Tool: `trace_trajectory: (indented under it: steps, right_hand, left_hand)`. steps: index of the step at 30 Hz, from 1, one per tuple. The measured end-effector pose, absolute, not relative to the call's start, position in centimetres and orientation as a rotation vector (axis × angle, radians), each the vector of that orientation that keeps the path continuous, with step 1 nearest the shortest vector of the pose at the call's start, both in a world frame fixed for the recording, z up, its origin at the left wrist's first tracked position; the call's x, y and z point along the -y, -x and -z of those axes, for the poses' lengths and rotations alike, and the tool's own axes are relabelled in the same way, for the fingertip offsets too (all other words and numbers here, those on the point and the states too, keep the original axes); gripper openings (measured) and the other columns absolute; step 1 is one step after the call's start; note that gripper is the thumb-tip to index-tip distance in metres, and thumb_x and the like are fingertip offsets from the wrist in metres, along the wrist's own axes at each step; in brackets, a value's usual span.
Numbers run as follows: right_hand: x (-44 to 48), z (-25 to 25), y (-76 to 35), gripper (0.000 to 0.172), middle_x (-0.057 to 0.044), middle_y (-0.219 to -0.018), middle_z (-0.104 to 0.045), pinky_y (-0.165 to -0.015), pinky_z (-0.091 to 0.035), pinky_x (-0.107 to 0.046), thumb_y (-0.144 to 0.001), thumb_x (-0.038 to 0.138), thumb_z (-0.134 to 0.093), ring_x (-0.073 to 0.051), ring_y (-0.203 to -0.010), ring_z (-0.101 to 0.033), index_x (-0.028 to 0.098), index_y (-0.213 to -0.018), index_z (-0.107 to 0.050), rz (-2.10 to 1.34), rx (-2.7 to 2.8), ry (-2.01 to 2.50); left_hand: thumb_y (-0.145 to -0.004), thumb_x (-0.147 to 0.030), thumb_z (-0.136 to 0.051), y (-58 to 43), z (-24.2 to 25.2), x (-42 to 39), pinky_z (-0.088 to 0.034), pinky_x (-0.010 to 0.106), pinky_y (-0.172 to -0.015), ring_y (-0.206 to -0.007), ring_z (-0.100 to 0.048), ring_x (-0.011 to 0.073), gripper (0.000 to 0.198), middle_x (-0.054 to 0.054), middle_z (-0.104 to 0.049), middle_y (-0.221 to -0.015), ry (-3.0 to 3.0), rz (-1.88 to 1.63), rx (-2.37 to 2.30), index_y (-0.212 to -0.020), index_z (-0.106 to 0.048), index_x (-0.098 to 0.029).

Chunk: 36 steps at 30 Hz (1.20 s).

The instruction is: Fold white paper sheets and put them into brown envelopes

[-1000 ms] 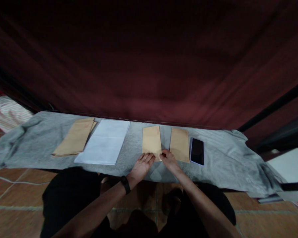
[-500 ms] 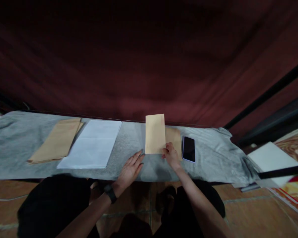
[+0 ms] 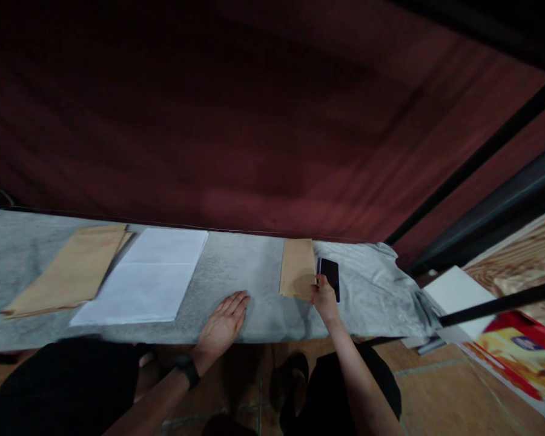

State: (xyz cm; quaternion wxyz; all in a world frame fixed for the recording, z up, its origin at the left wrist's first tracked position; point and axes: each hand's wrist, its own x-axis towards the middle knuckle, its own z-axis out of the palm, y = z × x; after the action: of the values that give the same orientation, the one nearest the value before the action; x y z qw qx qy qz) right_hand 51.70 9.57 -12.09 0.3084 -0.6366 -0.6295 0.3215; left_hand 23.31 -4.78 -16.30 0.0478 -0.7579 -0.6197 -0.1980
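The brown envelope (image 3: 297, 275), pinched at its near corner by the right hand (image 3: 323, 298), is matt kraft paper, smooth and uncreased. Just right of that grip, the phone (image 3: 329, 275) shows a glossy black face. Under both, and under the flat, spread left hand (image 3: 222, 321), lies a grey cloth (image 3: 254, 272), matt and felt-like, rumpled further right. Well left of the grip, the white sheets (image 3: 149, 278) are smooth matt paper, and the envelope stack (image 3: 68, 269) beyond them is the same dull brown paper. Behind the grip hangs a dark red curtain (image 3: 254, 151) of soft matt fabric. The floor tiles (image 3: 436, 387) look like dull terracotta.
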Motion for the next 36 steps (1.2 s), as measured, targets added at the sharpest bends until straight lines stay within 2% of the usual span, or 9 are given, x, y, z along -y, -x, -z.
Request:
trace_trajectory:
  steps: [4,9,12,15,18,21,25,29,36]
  right_hand:
    - [-8.5,11.7,-51.6,0.04,-0.015,-0.117,-0.065,-0.079,-0.053,-0.028,-0.09,0.01,-0.047,-0.021,-0.092,-0.071,0.015,-0.129,-0.055,-0.454,2.001,1.847]
    - [-7.5,11.1,-51.1,0.034,-0.014,-0.113,-0.062,-0.07,-0.053,-0.027,-0.098,0.015,-0.044,-0.019,-0.081,-0.072,0.016,-0.13,-0.055,-0.172,2.28,2.001]
    - [-7.3,10.8,-50.5,0.032,-0.016,-0.111,-0.062,-0.071,-0.054,-0.032,-0.1,0.021,-0.042,-0.023,-0.086,-0.071,0.016,-0.129,-0.057,-0.028,2.313,1.941]
    - [-7.3,11.2,-49.2,0.036,-0.019,-0.124,-0.06,-0.088,-0.054,-0.04,-0.1,0.024,-0.041,-0.029,-0.111,-0.064,0.016,-0.131,-0.057,0.013,2.324,1.623]
    - [-7.1,12.5,-47.1,0.041,-0.014,-0.148,-0.049,-0.107,-0.044,-0.046,-0.1,0.03,-0.041,-0.028,-0.135,-0.048,0.021,-0.139,-0.053,-0.091,2.401,1.257]
    - [-6.5,14.0,-45.2,0.044,-0.009,-0.154,-0.046,-0.116,-0.033,-0.05,-0.099,0.032,-0.042,-0.029,-0.143,-0.038,0.022,-0.14,-0.055,-0.164,2.542,1.112]
    - [-6.2,15.5,-44.3,0.041,-0.011,-0.142,-0.059,-0.117,-0.029,-0.05,-0.097,0.024,-0.042,-0.029,-0.137,-0.047,0.019,-0.132,-0.063,-0.117,2.598,1.219]
    - [-6.5,16.3,-44.5,0.041,-0.012,-0.137,-0.063,-0.115,-0.033,-0.048,-0.095,0.021,-0.042,-0.03,-0.131,-0.053,0.02,-0.129,-0.065,-0.039,2.574,1.273]
    - [-6.6,16.5,-43.2,0.04,-0.012,-0.136,-0.064,-0.115,-0.031,-0.053,-0.093,0.02,-0.043,-0.031,-0.133,-0.051,0.021,-0.123,-0.068,-0.054,2.554,1.225]
  left_hand:
    - [-0.1,-0.025,-0.036,-23.3,16.4,4.8,-0.046,0.042,-0.11,-0.129,-0.057,0.0235,0.042,0.009,-0.061,-0.14,2.311,0.582,1.897,-0.133,-0.061,-0.018]
    - [-0.099,-0.024,-0.036,-23.3,16.5,4.7,-0.047,0.043,-0.109,-0.129,-0.057,0.0243,0.043,0.01,-0.06,-0.141,2.32,0.567,1.897,-0.133,-0.061,-0.017]
    - [-0.1,-0.023,-0.036,-23.5,16.3,4.8,-0.046,0.043,-0.11,-0.131,-0.056,0.0238,0.042,0.01,-0.06,-0.141,2.314,0.564,1.934,-0.134,-0.06,-0.017]
    - [-0.1,-0.023,-0.037,-23.6,15.8,5.1,-0.045,0.04,-0.111,-0.131,-0.055,0.0207,0.041,0.008,-0.06,-0.141,2.337,0.579,1.972,-0.134,-0.06,-0.019]
    - [-0.101,-0.026,-0.04,-22.8,15.0,5.3,-0.043,0.038,-0.113,-0.134,-0.051,0.0188,0.039,0.006,-0.057,-0.145,2.301,0.6,2.025,-0.136,-0.057,-0.021]
    - [-0.1,-0.032,-0.044,-20.3,14.2,5.3,-0.035,0.048,-0.117,-0.143,-0.04,0.0247,0.044,0.01,-0.047,-0.153,2.121,0.534,2.125,-0.141,-0.052,-0.021]
    - [-0.097,-0.039,-0.046,-15.6,13.4,5.2,-0.031,0.065,-0.111,-0.147,-0.029,0.0392,0.057,0.022,-0.036,-0.157,1.672,0.308,2.455,-0.147,-0.043,-0.012]
    - [-0.095,-0.046,-0.049,-12.4,12.8,5.5,-0.038,0.065,-0.103,-0.138,-0.041,0.0452,0.063,0.032,-0.044,-0.148,1.473,0.148,2.657,-0.141,-0.047,-0.003]
    - [-0.097,-0.022,-0.036,-12.0,11.5,5.8,-0.055,0.044,-0.082,-0.104,-0.065,0.031,0.036,0.025,-0.066,-0.115,1.574,0.123,2.619,-0.113,-0.065,-0.007]
